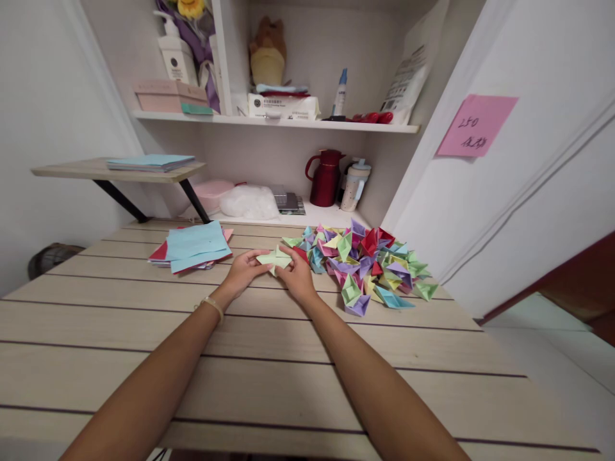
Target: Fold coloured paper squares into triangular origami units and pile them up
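Observation:
A pale green piece of folded paper point(273, 258) is held between my two hands, just above the table. My left hand point(244, 272) pinches its left end with thumb and fingers. On the other end, my right hand point(296, 275) grips the paper the same way. Right of my right hand lies a heap of folded paper boats point(358, 262) in green, purple, yellow, red, pink and blue. To the left of my hands sits a stack of coloured paper sheets point(196, 246), light blue on top.
A small raised shelf point(77, 169) carries more paper sheets point(151, 162) at the left. Behind the table point(230, 371), the cabinet holds a red jug point(327, 178), a pale tumbler point(355, 186) and a white plastic bag point(250, 202). A pink note point(476, 126) hangs on the right wall.

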Motion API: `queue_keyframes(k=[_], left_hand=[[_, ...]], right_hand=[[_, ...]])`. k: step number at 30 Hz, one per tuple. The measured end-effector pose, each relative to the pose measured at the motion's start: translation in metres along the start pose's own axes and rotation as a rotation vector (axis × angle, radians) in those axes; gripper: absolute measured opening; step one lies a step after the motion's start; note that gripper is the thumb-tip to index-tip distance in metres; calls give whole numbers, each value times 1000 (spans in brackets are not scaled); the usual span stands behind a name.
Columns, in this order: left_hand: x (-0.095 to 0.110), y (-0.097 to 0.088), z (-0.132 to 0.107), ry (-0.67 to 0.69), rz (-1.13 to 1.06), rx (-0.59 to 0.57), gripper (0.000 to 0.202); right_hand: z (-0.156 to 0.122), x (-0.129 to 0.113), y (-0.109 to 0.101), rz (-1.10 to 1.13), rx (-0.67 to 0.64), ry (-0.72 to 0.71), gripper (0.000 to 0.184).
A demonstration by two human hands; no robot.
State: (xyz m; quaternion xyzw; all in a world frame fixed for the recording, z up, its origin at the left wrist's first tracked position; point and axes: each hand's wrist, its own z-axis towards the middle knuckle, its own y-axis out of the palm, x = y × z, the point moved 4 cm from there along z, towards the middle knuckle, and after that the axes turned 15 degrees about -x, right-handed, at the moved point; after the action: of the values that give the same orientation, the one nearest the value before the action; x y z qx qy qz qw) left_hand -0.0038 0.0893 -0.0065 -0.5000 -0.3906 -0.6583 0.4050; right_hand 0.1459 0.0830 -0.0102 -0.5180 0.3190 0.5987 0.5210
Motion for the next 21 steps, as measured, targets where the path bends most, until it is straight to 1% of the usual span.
queue_keyframes(k=[2, 5, 8, 11, 14, 18, 21], left_hand=[[0, 0, -1, 3, 8, 6, 49], [1, -1, -1, 11, 47, 32, 46], [3, -1, 0, 8, 117, 68, 39], [4, -2, 0, 12, 199, 94, 29], [4, -2, 2, 22, 246, 62, 27], [2, 2, 2, -15, 203, -24, 32], [3, 6, 1, -28, 213, -57, 30]], right_hand=[[-1, -1, -2, -49, 31, 9, 51], [0, 2, -5, -85, 86, 14, 37], [2, 5, -5, -27, 107, -15, 31], [3, 5, -3, 75, 104, -48, 31], [0, 0, -3, 105, 105, -41, 35], [-1, -2, -3, 141, 83, 21, 36], [1, 0, -1, 185, 57, 15, 35]])
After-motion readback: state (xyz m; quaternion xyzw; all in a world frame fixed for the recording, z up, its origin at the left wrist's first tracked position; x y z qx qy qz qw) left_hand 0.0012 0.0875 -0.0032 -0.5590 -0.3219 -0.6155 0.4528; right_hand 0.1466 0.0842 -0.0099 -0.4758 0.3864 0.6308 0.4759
